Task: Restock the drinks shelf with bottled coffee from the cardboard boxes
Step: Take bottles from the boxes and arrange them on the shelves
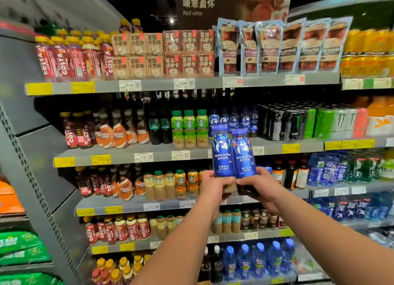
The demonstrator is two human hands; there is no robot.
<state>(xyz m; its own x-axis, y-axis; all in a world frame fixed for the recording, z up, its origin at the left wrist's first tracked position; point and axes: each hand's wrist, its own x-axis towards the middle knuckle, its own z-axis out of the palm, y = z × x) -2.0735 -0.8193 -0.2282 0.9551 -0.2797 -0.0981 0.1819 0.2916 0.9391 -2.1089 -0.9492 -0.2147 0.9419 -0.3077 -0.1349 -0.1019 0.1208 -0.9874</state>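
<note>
Head view showed the left hand gripping the base of the left luckin bottle and the right hand gripping the base of the right luckin bottle. Both stood upright, touching side by side, just in front of the second shelf. Matching blue bottles stood on that shelf behind them.

The left bottle and right bottle wear deep blue labels with a white deer-head emblem and white lettering. The left shows pale brown at its base, the right near black. The grey shelf carries yellow tags. Green-labelled bottles have green caps; red bottles have yellow caps.
</note>
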